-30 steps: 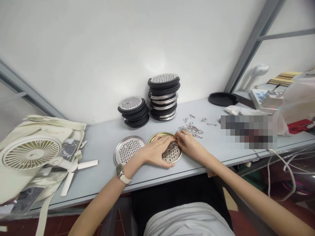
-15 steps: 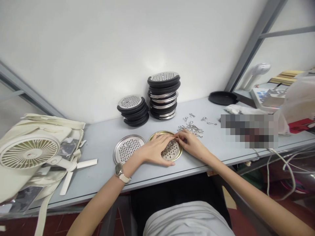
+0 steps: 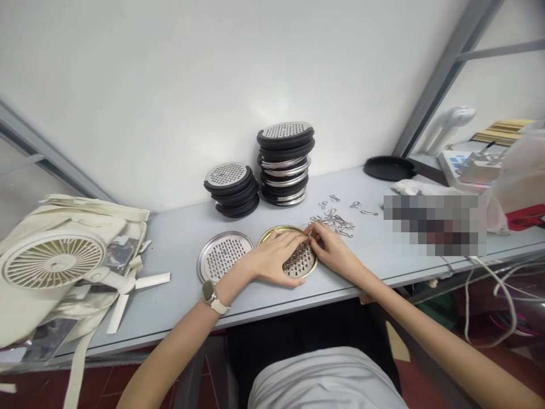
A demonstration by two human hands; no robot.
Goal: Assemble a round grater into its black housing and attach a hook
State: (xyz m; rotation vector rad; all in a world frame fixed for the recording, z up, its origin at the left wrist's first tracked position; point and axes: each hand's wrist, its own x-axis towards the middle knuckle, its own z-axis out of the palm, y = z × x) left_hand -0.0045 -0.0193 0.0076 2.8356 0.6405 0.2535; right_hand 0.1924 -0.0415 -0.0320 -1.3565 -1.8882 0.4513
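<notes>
Barely shifted, the left hand (image 3: 276,257) spreads a wide grip over a flat-lying, gold-rimmed round metal grater (image 3: 303,262); the right hand (image 3: 331,247) (grip narrow) touches its rim.

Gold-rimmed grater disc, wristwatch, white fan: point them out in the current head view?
Gold-rimmed grater disc (image 3: 303,262): head view, on the holed surface beside the left hand (image 3: 272,258).
Wristwatch (image 3: 208,291): head view, on the watch face.
White fan (image 3: 57,263): head view, on the hub of the round grille.
</notes>
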